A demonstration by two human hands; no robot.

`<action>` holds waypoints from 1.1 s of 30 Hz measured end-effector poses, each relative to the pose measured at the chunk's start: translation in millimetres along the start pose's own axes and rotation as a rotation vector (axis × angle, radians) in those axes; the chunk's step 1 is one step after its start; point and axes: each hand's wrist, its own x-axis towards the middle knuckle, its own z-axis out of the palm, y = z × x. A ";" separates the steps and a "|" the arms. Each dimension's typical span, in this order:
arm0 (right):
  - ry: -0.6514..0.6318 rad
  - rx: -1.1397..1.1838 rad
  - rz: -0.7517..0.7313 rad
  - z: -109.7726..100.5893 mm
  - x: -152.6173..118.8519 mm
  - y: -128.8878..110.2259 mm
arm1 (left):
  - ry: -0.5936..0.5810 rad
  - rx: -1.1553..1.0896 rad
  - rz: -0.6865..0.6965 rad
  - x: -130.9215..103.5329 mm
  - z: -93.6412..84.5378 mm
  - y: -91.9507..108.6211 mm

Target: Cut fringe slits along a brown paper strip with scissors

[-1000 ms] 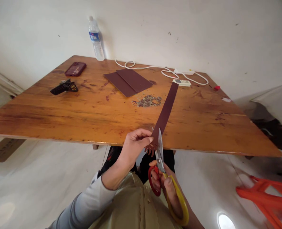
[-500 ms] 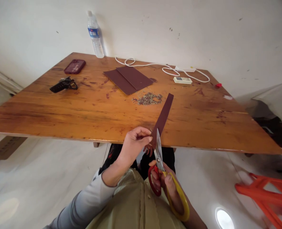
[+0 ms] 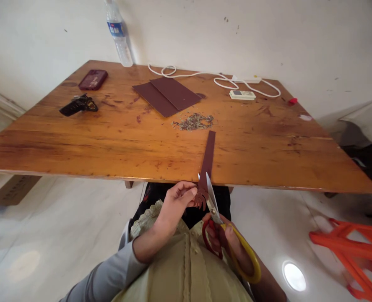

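The left hand (image 3: 176,203) pinches the near, fringed end of a brown paper strip (image 3: 207,159); its long axis runs away over the wooden table (image 3: 79,142) edge. The right hand (image 3: 226,241) grips red-and-yellow scissors (image 3: 219,226), blades parted around the strip.

Bottle (image 3: 118,35) top cropped; remote (image 3: 242,95) text unreadable.

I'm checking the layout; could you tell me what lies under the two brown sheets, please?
The brown sheets lie overlapping on the wooden table; anything beneath them is covered.
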 end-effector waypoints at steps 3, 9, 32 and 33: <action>-0.009 -0.028 -0.003 3.0 -3.5 -0.1 | -0.034 -0.109 -0.046 -0.5 4.3 -4.8; 0.001 -0.054 -0.012 6.8 -7.6 -1.6 | -0.016 -0.113 -0.066 4.7 6.3 -4.4; -0.123 -0.010 0.006 -10.1 -8.2 2.5 | -0.065 0.077 -0.044 9.3 1.8 -5.5; -0.132 -0.014 0.011 -11.1 -8.9 2.7 | -0.073 0.081 -0.050 9.4 0.7 -5.7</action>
